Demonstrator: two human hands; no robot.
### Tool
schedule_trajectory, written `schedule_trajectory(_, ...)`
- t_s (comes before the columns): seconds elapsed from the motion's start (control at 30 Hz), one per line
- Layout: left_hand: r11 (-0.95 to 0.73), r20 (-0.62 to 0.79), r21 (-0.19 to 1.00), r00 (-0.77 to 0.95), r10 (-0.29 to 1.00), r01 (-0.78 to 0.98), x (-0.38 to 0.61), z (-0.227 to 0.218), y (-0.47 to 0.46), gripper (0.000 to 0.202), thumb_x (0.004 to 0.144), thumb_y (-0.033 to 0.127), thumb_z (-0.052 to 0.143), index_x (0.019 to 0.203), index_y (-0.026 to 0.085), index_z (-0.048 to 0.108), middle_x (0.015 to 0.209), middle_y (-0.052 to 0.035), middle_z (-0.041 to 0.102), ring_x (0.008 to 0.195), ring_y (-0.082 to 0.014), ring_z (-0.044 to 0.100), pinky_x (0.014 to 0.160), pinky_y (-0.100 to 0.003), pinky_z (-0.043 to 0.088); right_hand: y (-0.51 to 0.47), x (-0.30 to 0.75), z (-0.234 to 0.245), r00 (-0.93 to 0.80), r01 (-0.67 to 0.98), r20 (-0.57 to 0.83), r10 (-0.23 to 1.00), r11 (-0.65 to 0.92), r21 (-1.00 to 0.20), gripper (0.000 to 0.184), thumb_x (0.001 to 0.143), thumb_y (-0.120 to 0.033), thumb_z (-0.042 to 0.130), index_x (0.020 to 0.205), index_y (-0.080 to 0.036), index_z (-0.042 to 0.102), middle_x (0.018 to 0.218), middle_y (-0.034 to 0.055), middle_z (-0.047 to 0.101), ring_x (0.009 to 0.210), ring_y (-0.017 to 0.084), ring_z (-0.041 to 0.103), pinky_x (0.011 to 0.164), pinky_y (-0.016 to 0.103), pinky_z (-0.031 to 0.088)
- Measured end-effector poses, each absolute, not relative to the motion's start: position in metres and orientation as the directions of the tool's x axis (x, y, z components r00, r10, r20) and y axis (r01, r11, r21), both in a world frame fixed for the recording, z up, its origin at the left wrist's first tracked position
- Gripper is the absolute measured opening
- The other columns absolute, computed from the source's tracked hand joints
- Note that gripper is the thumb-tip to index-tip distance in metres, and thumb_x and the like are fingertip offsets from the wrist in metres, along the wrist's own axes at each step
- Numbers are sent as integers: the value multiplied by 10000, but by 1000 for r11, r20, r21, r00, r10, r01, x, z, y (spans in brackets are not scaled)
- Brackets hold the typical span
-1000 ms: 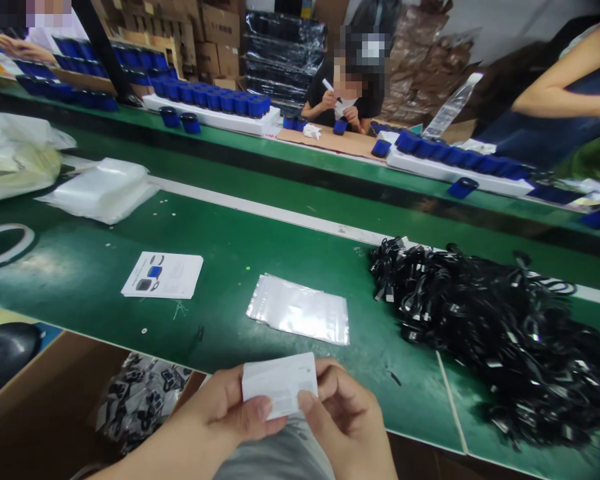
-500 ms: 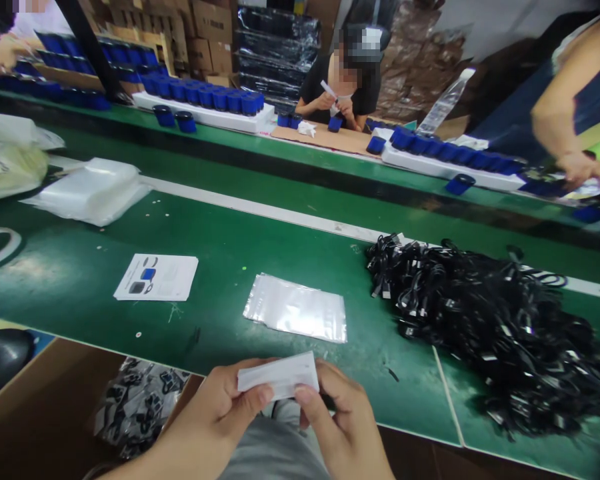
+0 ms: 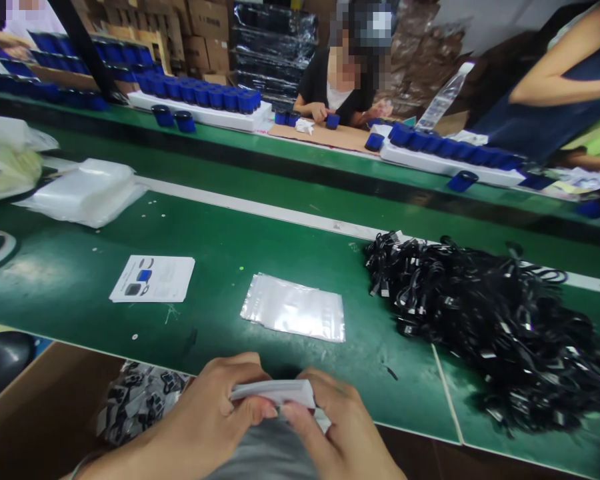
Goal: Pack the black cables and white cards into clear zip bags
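Both my hands hold a small folded white paper (image 3: 275, 392) at the near edge of the green table (image 3: 230, 233). My left hand (image 3: 215, 407) pinches its left end with thumb and fingers closed. My right hand (image 3: 340, 427) grips its right end, fingers curled. The paper lies nearly flat, edge toward me. Just beyond my hands lies a small stack of clear plastic bags (image 3: 294, 308). A printed leaflet stack (image 3: 153, 279) lies to the left. A large heap of bundled black cables (image 3: 485, 320) fills the table's right side.
A cardboard box (image 3: 45, 413) with bagged cables (image 3: 135, 400) sits below left. A pile of white bags (image 3: 83, 192) lies far left. Across the conveyor (image 3: 300, 180), rows of blue cylinders (image 3: 205, 97) stand on white trays, and other people work there.
The paper has tipped from facing me to lying nearly flat, and both hands have lowered and closed tighter around it. The view shifted slightly.
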State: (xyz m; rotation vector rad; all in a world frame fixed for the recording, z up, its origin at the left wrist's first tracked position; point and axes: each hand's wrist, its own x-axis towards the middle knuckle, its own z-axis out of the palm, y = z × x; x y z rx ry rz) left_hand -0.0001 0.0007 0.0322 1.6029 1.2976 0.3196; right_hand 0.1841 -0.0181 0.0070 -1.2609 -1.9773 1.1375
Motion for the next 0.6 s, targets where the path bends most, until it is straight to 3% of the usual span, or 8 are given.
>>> schedule_trajectory(0.2, -25, -233, 815, 367, 900, 578, 0, 23, 2, 264, 846, 201, 478, 652, 180, 655, 640, 30, 510, 568, -110, 487, 526, -215, 327, -18, 177, -5, -328, 465, 126, 936, 276, -841, 292, 923, -254, 425, 663, -190, 539, 610, 18, 579, 541, 146, 563, 508, 245, 391)
schedule_trajectory(0.47, -126, -110, 817, 367, 924, 563, 2, 15, 6, 280, 865, 190, 435, 746, 206, 688, 673, 22, 545, 561, -101, 506, 519, -196, 363, -16, 168, -13, -227, 464, 392, 892, 453, -761, 169, 880, -130, 467, 780, -144, 602, 625, 32, 587, 535, 139, 560, 512, 231, 396)
schedule_trajectory(0.6, -41, -198, 840, 376, 905, 541, -3, 26, 19, 190, 817, 201, 540, 787, 229, 726, 715, 29, 595, 620, -105, 545, 571, -191, 388, -9, 175, -10, -219, 410, 309, 925, 375, -831, 290, 921, -209, 451, 689, -160, 618, 527, 4, 560, 477, 124, 550, 484, 215, 384)
